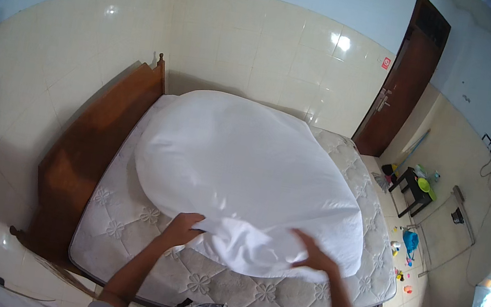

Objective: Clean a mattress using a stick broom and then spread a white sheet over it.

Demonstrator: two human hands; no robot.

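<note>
A white bed sheet (245, 153) billows up in a large dome over the quilted mattress (239, 291). Its near edge is bunched into folds in front of me. My left hand (184, 229) grips that edge on the left, thumb and fingers closed on the cloth. On the right, my right hand (313, 254) is slightly blurred, its thumb and fingers spread apart beside the folds. Whether its fingertips touch the fabric is hard to see. Bare mattress with a flower pattern shows around the sheet.
A wooden headboard (99, 127) stands along the left side. To the right are a dark stool (413, 193) with green bowls, a metal rack (466, 220), and small toys (406, 288) scattered on the tiled floor. A brown door (406, 82) is at the far right.
</note>
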